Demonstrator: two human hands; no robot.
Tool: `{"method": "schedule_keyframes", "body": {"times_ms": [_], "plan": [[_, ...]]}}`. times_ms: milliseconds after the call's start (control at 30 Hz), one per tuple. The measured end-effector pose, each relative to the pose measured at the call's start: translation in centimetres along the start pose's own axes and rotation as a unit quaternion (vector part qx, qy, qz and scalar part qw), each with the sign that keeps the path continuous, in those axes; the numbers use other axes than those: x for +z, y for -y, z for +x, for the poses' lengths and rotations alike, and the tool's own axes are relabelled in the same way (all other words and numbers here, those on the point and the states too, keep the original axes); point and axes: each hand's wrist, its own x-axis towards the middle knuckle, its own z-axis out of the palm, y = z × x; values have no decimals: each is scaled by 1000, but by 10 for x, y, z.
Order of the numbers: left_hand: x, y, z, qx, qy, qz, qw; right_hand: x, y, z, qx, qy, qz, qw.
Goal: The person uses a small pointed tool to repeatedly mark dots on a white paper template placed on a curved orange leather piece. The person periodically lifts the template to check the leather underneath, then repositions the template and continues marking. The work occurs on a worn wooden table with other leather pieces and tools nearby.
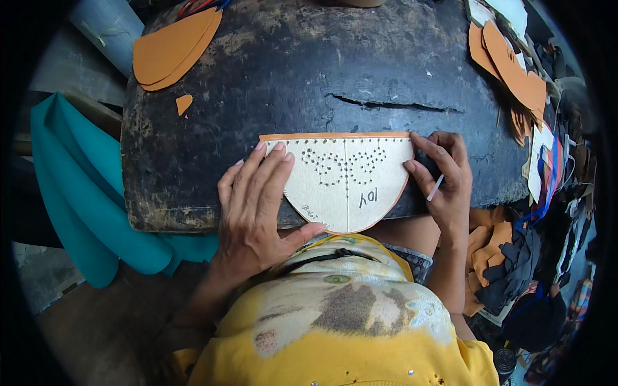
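A pale cardboard template (347, 183), half-round with rows of small punched holes, lies on an orange leather piece (335, 136) at the near edge of a dark worn work block (309, 77). My left hand (254, 206) presses flat on the template's left part, fingers spread. My right hand (444, 177) rests at the template's right edge, fingertips touching it, and grips a thin white marking stick (436, 188).
Orange cut pieces (172, 48) lie at the block's far left, a small orange scrap (183, 103) nearby, and more orange pieces (512, 64) at the far right. Teal sheet material (84, 193) hangs left. Dark and orange offcuts (508, 264) pile at the right.
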Motion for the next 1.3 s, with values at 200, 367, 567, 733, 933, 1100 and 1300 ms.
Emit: {"method": "schedule_keyframes", "body": {"times_ms": [200, 367, 567, 733, 933, 1100, 1300], "plan": [[-8, 12, -1, -21, -15, -106, 994, 1, 0, 0, -6, 0, 10, 1000], [-2, 16, 2, -74, -25, -166, 983, 2, -3, 4, -8, -3, 3, 1000], [1, 7, 2, -61, -8, -80, 995, 2, -3, 3, 3, -4, 11, 1000], [-1, 7, 3, -4, 11, -23, 1000, 3, -3, 2, 2, -9, 26, 1000], [-11, -8, 8, 1, 50, 29, 998, 1, -1, 2, 5, -1, 9, 1000], [-10, -18, 15, 95, 109, 32, 989, 2, 0, 2, 13, 3, 19, 1000], [-4, -20, 12, 76, 108, -67, 989, -2, -2, 1, 4, -22, 20, 1000]]}}
